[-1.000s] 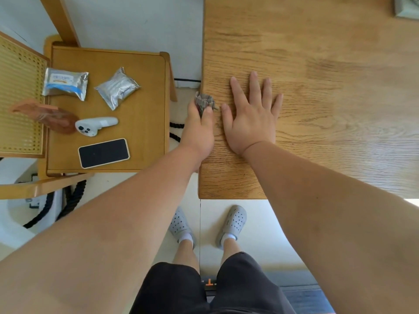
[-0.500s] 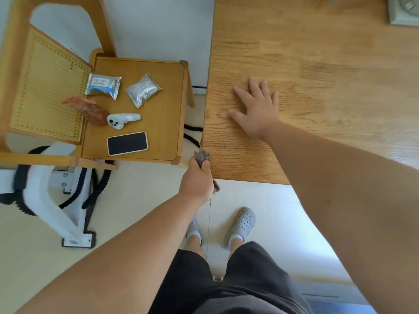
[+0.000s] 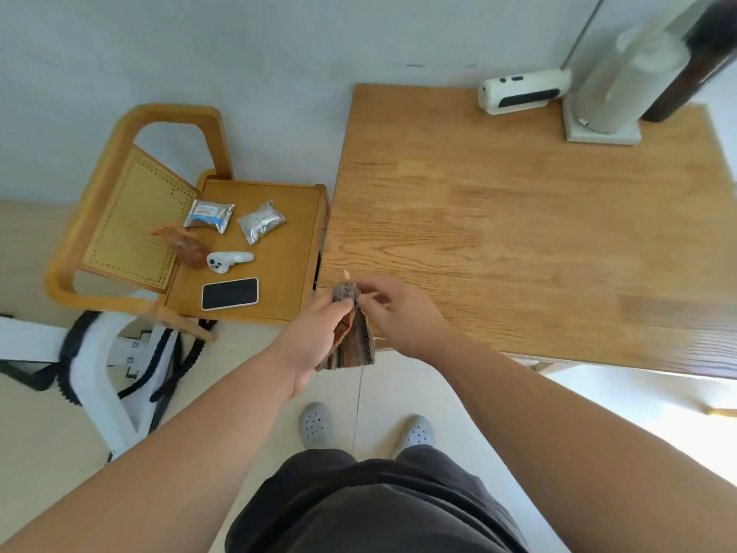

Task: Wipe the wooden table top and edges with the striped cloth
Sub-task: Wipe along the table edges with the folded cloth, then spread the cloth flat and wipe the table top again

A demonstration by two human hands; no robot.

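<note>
The wooden table (image 3: pixel 518 241) fills the right half of the view, its near left corner just behind my hands. My left hand (image 3: pixel 317 333) is shut on the striped cloth (image 3: pixel 353 345), which hangs folded below my fist over the floor, its top bunched above my fingers. My right hand (image 3: pixel 399 313) is lifted off the table top and pinches the upper part of the same cloth beside my left thumb. Both hands meet at the table's near left corner.
A wooden chair (image 3: pixel 247 249) stands left of the table with two foil packets, a white controller (image 3: pixel 228 260) and a phone (image 3: pixel 230 293) on its seat. A white appliance (image 3: pixel 518 91) and a stand (image 3: pixel 602 113) sit at the table's far edge. A white frame with black cables lies on the floor at left.
My right hand lifted off the table top and came to the cloth. My left hand raised the cloth from the table's side edge, and it now hangs unfolded. The view pulled back.
</note>
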